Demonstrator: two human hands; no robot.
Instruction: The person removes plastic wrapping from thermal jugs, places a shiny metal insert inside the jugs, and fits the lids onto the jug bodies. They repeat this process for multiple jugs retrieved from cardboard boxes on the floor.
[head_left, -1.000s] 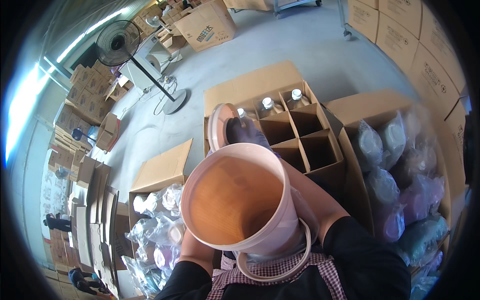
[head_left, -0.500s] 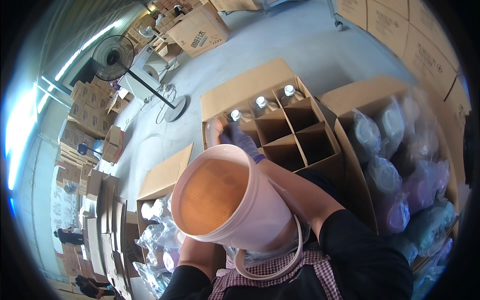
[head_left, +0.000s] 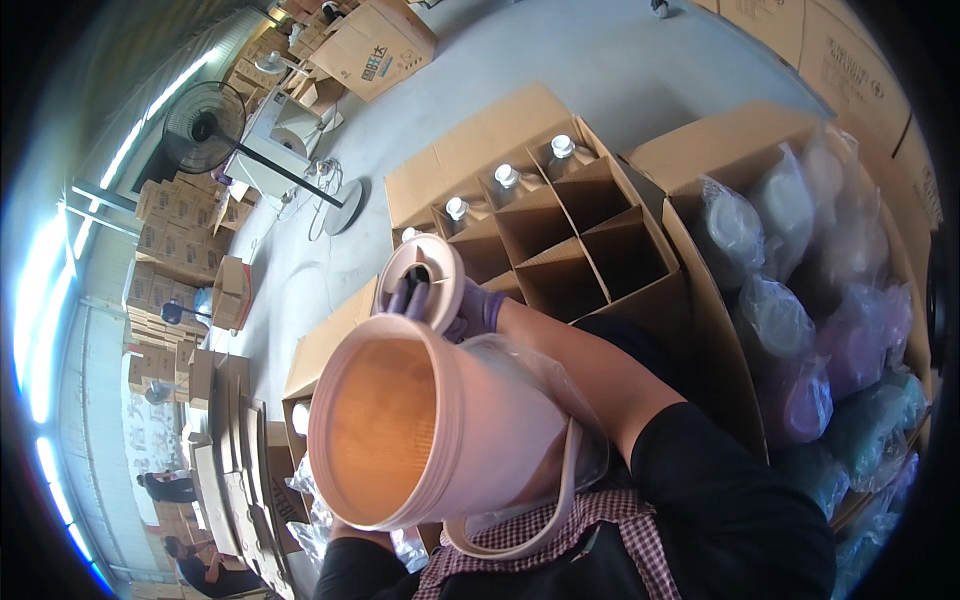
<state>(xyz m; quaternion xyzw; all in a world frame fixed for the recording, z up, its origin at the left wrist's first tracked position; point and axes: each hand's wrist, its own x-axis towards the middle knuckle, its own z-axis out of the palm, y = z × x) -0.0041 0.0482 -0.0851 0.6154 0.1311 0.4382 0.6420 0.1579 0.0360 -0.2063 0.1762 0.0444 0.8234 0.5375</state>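
A pale pink plastic pail (head_left: pixel 490 425) lies tilted across my front, its open mouth facing left and its handle (head_left: pixel 560 510) hanging on the near side. Clear plastic film clings around its lower part. Just beyond the pail's rim, my right hand (head_left: pixel 475 308), in a purple-grey glove, is closed on a round pink lid (head_left: pixel 449 270) with a dark centre. My left forearm (head_left: pixel 362 537) runs in behind the pail; the hand itself is hidden there. Ahead stands an open divided carton (head_left: pixel 640 265) with several white-capped clear bottles (head_left: pixel 507 178) along its far row.
At right, an open carton (head_left: pixel 690 320) holds several plastic-wrapped containers (head_left: pixel 775 315). Another carton (head_left: pixel 330 340) with wrapped items sits at left, partly behind the pail. Farther off are a standing fan (head_left: pixel 205 125), stacked cardboard (head_left: pixel 235 470) and people working (head_left: pixel 205 570).
My right hand has come back from the divided carton's near left corner, and the lid now shows clearly in it. The pail has shifted left and down, its mouth turned further left.
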